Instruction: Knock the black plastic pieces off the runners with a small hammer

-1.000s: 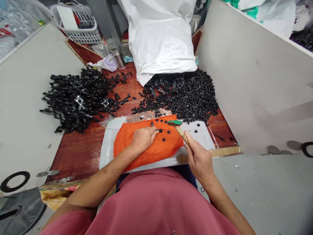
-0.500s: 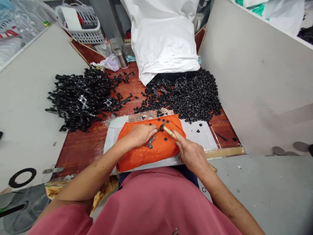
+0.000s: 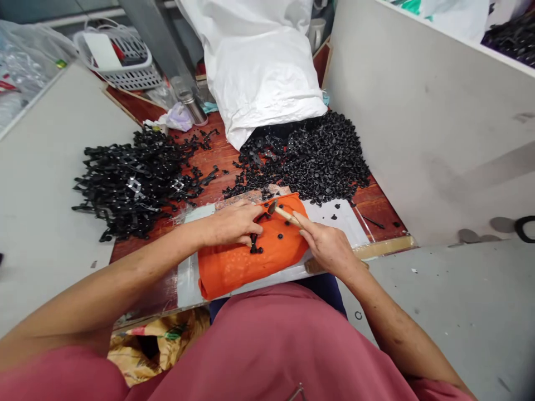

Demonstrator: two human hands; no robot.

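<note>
My left hand [image 3: 232, 224] rests on an orange cloth [image 3: 246, 262] with its fingers pinched on a small black plastic bracket [image 3: 254, 243] that lies on the cloth. My right hand [image 3: 328, 245] grips the wooden handle of a small hammer [image 3: 281, 212], whose head is down at the cloth just beside my left fingertips. A few loose black studs [image 3: 286, 224] dot the cloth around the hammer head. The cloth lies on a white board [image 3: 334, 220] on the red wooden table.
A heap of black brackets [image 3: 134, 181] lies at the left and a heap of black studs [image 3: 317, 159] at the right, spilling from a white sack [image 3: 259, 67]. Grey panels wall both sides. A white basket [image 3: 121, 58] and a metal flask [image 3: 193, 107] stand behind.
The hammer head came down from its raised place to the cloth by my left fingers. My left hand shifted a little and the bracket now shows beneath it.
</note>
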